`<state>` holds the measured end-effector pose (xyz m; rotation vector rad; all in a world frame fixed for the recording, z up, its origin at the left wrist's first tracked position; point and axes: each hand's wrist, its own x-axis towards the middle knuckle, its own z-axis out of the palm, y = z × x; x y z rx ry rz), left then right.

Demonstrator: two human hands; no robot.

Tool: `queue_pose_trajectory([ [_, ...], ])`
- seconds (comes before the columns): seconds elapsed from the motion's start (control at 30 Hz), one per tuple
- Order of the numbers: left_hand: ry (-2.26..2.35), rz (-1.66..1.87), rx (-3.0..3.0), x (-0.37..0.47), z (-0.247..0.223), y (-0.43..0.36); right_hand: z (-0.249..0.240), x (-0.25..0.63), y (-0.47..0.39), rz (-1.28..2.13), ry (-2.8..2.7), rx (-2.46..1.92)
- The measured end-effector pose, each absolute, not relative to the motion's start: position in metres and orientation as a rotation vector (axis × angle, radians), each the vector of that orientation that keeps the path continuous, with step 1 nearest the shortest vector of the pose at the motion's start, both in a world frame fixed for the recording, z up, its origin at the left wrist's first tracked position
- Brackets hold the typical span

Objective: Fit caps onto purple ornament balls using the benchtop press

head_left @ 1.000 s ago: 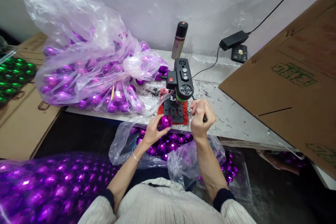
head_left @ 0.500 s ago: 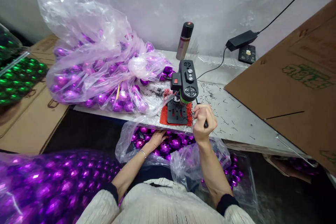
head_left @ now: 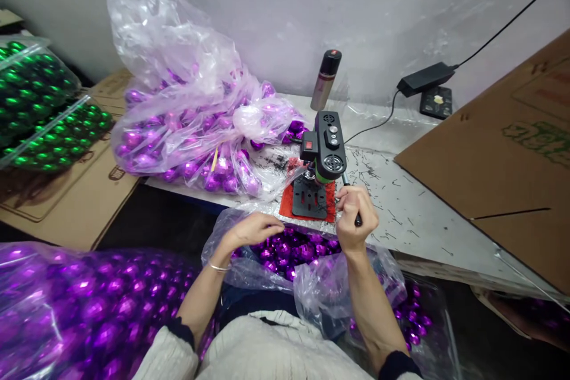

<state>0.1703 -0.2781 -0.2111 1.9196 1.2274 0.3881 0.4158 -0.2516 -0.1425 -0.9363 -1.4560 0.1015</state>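
My right hand [head_left: 357,218] is wrapped round the lever handle [head_left: 358,219] of a small black bench-top machine [head_left: 329,142]. The machine has a red switch, round vents and a slotted base plate [head_left: 309,199], which lies on a red cloth [head_left: 287,202]. My left hand [head_left: 256,228] hovers just above an open clear plastic bag, its fingers stretched toward the right; no object shows in it, though its underside is hidden. Shiny purple faceted ball ornaments [head_left: 289,252] fill that bag [head_left: 316,285] at the table's front edge.
A large bag of purple balls [head_left: 187,124] leans on the table's left. Behind the machine stand a spray can [head_left: 326,80] and a power adapter [head_left: 426,78]. A cardboard box [head_left: 503,148] is at right, bagged green balls [head_left: 57,142] at left. Dark scraps litter the tabletop [head_left: 387,202].
My left hand has risen out from among the purple balls and now hangs over the bag's left side. My right hand keeps its grip on the lever handle. The whole view has shifted slightly.
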Motion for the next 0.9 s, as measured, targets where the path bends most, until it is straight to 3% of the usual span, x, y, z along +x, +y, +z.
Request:
queue_pose_trajectory([
  [0.13,1.717,0.694,1.856,0.104,-0.169,-0.292,-0.144,0.417,-0.252,0.085,-1.476,-0.944],
  [0.3,2.266,0.48,1.666,0.054,-0.213,-0.344,-0.146,0.419,-0.251,0.095,-1.466,-0.99],
  [0.5,2.097,0.121,1.247,0.056,-0.26,-0.367,-0.155,0.437,-0.251,0.21,-1.48,-1.062],
  [0.73,1.624,0.799,1.227,0.112,-0.205,-0.328,-0.163,0.459,-0.266,0.139,-1.47,-1.136],
  [0.9,1.538,0.858,1.131,0.134,-0.2,-0.326,-0.167,0.452,-0.267,0.063,-1.486,-1.161],
])
